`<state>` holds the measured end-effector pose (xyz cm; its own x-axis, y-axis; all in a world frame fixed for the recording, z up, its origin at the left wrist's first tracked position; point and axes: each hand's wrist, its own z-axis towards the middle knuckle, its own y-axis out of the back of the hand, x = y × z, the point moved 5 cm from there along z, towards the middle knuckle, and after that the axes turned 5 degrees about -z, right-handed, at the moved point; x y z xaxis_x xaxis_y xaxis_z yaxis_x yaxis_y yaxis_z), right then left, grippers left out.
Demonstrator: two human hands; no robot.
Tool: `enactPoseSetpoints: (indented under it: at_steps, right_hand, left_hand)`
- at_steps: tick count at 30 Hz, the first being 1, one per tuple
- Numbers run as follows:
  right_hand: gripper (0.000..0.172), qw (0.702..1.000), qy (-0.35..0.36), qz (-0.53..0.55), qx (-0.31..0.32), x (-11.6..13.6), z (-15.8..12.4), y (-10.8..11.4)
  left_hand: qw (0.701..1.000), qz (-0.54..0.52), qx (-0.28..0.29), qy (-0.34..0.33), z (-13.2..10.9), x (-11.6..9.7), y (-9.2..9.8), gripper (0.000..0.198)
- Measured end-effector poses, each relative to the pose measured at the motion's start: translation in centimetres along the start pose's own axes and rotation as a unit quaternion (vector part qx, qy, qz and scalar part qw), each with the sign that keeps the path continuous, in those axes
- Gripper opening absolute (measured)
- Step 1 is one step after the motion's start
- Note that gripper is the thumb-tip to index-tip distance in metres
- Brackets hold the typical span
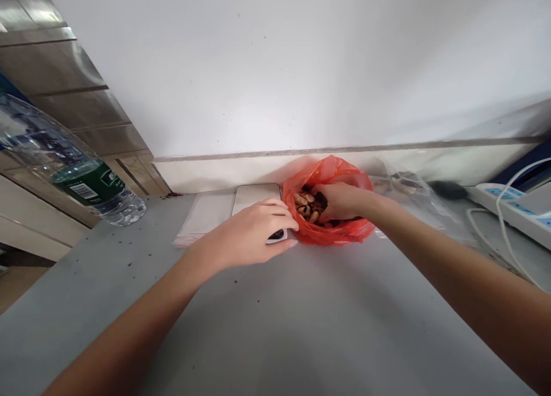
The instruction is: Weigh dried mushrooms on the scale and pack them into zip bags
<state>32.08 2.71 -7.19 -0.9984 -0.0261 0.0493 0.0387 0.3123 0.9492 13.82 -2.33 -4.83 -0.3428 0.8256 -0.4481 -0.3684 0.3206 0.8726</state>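
A red plastic bag [336,233] stands open against the wall, with dried brown-and-tan pieces [306,205] inside; their exact kind is unclear. My right hand [342,201] reaches down into the bag, and its fingertips are hidden among the contents. My left hand [258,229] is stretched out beside the bag, fingers apart, with its fingertips at the bag's left rim; I cannot tell whether they press on it. Under that hand lies a flat white device [257,194] with a small dark display, which looks like a small digital scale, partly covered by my fingers.
A stack of white paper or packets [209,212] lies left of the device. A water bottle [92,181] with a green label stands at the left edge. Clear plastic bags [408,195], a white panelled device [516,206] and a white cable [501,212] are on the right. Dark crumbs dot the grey table [301,327].
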Motion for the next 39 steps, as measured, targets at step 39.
enactPoseSetpoints:
  at_steps: [39]
  right_hand:
    - [0.015,0.998,-0.02,0.053,-0.027,-1.0,-0.8,0.5]
  left_hand:
    - [0.999,0.021,0.036,0.031,-0.3,0.9,0.3,0.017]
